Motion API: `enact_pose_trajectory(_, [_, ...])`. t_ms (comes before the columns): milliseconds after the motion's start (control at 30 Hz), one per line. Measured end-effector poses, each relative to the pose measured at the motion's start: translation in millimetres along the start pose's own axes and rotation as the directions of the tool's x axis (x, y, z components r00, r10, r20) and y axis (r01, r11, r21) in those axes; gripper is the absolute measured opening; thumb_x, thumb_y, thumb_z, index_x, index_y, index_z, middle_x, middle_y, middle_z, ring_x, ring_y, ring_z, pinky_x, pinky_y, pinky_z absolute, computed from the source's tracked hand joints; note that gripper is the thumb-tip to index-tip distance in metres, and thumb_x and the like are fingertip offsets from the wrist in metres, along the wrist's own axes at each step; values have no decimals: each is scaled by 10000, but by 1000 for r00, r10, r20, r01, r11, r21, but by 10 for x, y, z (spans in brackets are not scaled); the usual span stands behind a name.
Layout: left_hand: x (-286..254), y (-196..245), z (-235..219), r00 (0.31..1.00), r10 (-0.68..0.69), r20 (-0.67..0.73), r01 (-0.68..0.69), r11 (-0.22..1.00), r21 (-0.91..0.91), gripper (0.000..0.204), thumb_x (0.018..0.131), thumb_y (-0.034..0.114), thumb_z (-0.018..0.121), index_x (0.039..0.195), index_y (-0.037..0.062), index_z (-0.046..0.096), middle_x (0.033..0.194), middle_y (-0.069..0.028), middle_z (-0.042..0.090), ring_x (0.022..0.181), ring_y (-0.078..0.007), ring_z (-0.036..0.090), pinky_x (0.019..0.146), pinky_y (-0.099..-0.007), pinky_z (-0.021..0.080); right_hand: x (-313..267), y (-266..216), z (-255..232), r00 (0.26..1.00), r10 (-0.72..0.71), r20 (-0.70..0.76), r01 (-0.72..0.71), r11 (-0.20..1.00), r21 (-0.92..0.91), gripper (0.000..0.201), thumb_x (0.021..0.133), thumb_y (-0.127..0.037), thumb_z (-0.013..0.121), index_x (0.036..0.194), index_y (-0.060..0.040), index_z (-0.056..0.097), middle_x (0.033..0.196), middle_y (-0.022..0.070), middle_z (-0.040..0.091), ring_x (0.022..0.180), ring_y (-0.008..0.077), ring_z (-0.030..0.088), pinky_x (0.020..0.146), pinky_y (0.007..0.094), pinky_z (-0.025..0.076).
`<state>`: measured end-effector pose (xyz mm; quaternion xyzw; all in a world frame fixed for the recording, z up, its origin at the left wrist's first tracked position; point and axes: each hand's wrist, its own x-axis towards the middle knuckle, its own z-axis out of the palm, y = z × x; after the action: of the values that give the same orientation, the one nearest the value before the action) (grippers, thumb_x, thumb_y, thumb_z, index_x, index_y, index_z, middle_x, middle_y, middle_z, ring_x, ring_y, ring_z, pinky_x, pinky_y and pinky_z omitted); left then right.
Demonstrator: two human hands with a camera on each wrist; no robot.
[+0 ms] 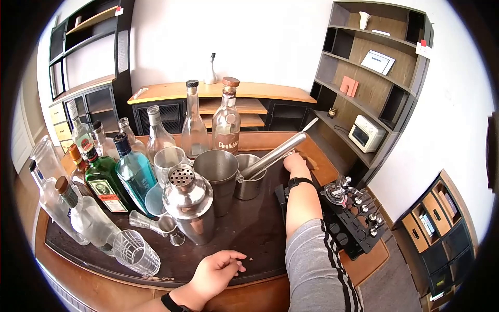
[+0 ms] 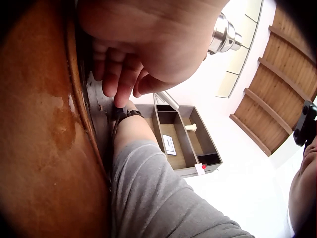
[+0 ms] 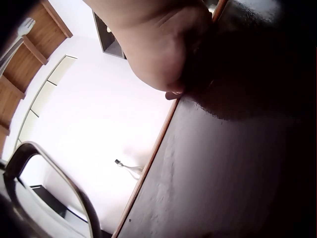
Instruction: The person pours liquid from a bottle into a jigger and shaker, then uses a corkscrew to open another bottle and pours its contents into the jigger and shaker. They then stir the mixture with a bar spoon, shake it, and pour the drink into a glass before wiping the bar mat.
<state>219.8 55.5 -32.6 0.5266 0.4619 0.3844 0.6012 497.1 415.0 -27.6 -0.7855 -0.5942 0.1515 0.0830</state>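
Observation:
My left hand [image 1: 215,273] hovers over or rests on the dark tabletop [image 1: 260,260] near its front edge, fingers loosely bent and holding nothing; in the left wrist view the same hand [image 2: 148,44] has its fingers hanging down. My right arm stretches to the far side, the hand [image 1: 295,162] low beside a steel cup [image 1: 247,188] that holds a long metal tool [image 1: 278,152]. Seen from the right wrist, that hand [image 3: 163,54] is against the dark surface, its fingertips lost in shadow. A steel shaker [image 1: 195,208] stands left of centre.
Several bottles, such as a green one [image 1: 106,182] and a blue one [image 1: 134,174], crowd the left. A patterned glass [image 1: 136,253] and a jigger [image 1: 167,224] are nearer. Right of my arm is a black rack [image 1: 351,221] with metal pourers. A large tin [image 1: 217,182] stands mid-table.

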Motion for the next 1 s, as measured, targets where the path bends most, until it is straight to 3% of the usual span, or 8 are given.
enact_pose_trajectory(167, [7,-53,-24,1000,31,0,-31,999,9,217,944,73,556,1133,4,636,898,-47,704,753,-81,612,687,-219,499,-424,-149,-22,997,75,24,-74,996,-42,593,968,-157,376,1542,-225,243,1629,-13,114,1496,186,122,1171,615,130])
enact_pose_trajectory(367, [6,-45,-28,998,67,15,-68,996,54,224,928,57,545,1121,-7,638,885,-58,702,748,-89,612,692,-225,502,-639,-123,167,990,126,-60,-130,989,-65,597,968,-172,386,1542,-237,237,1628,-14,126,1495,194,125,1157,638,142])
enact_pose_trajectory(700, [27,-131,-14,986,158,44,-162,980,117,215,927,43,528,1104,-14,638,870,-65,688,756,-94,605,709,-233,499,-1710,-282,354,997,-38,60,49,980,-193,572,986,-205,357,1543,-179,228,1626,32,131,1488,239,155,1144,632,201])
enact_pose_trajectory(800, [11,-140,-10,980,194,53,-200,967,159,218,930,49,525,1107,-9,638,874,-64,688,776,-98,618,719,-239,504,-1846,-203,432,980,-141,141,172,957,-233,563,977,-203,356,1528,-143,257,1620,56,150,1464,273,232,1115,639,267])
enact_pose_trajectory(833, [12,-133,-6,978,201,56,-207,962,179,218,931,50,524,1107,-9,638,876,-64,687,781,-99,620,722,-240,505,-1957,-219,454,960,-259,103,278,915,-292,512,960,-193,369,1465,-118,395,1555,114,318,1401,289,363,1120,548,326])
enact_pose_trajectory(900, [-3,-156,6,968,243,56,-250,949,191,224,916,88,554,1100,-2,644,870,-104,702,816,-146,679,743,-272,523,-2167,-177,463,860,-458,227,511,764,-394,436,950,-246,426,1339,-94,555,1322,183,572,1223,326,549,1037,384,437])
enact_pose_trajectory(967, [-44,-108,34,964,257,70,-266,936,228,226,916,92,558,1101,-5,643,874,-105,703,823,-156,683,756,-279,526,-2483,-155,488,685,-712,153,722,636,-271,398,947,-228,434,1295,-126,599,1269,170,608,1151,330,587,993,400,465])
enact_pose_trajectory(1000, [-58,-101,51,958,280,67,-288,927,239,215,931,71,545,1108,12,650,849,-47,687,735,-90,602,687,-243,502,-2606,-245,467,692,-693,204,722,666,-187,377,942,-198,449,1277,-150,615,1242,164,621,1145,342,580,979,390,467])
